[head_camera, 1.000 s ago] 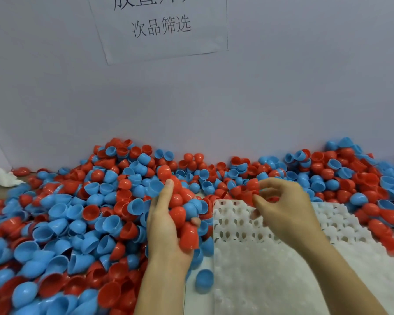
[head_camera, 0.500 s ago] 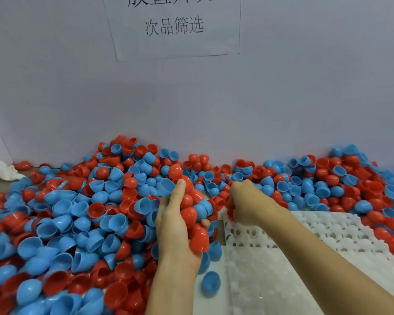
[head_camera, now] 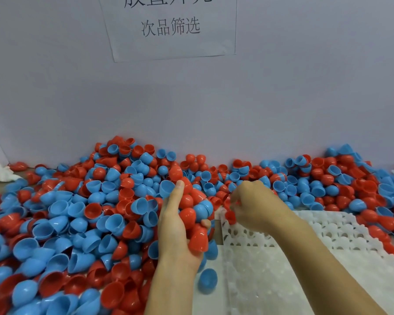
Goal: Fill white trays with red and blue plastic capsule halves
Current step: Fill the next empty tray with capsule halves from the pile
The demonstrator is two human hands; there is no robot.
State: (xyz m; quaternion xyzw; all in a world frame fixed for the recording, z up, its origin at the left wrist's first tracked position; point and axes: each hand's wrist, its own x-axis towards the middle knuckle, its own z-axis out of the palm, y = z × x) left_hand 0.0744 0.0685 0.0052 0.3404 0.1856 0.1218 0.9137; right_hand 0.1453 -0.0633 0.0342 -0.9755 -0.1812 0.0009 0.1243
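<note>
The left hand (head_camera: 180, 226) cradled a clutch of capsule halves (head_camera: 192, 215) beside the white tray (head_camera: 328, 237). The right hand (head_camera: 257, 205) pinched a red half (head_camera: 230, 216) over the tray's far-left corner. Seating it squarely in one cell looked wise.

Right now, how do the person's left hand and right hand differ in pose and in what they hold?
The left hand is turned palm up and cradles a handful of red and blue capsule halves; the right hand is knuckles up, fingers curled down, pinching red capsule halves. The left hand lies beside the white tray; the right hand hangs over its far corner. Both are bare.
</note>
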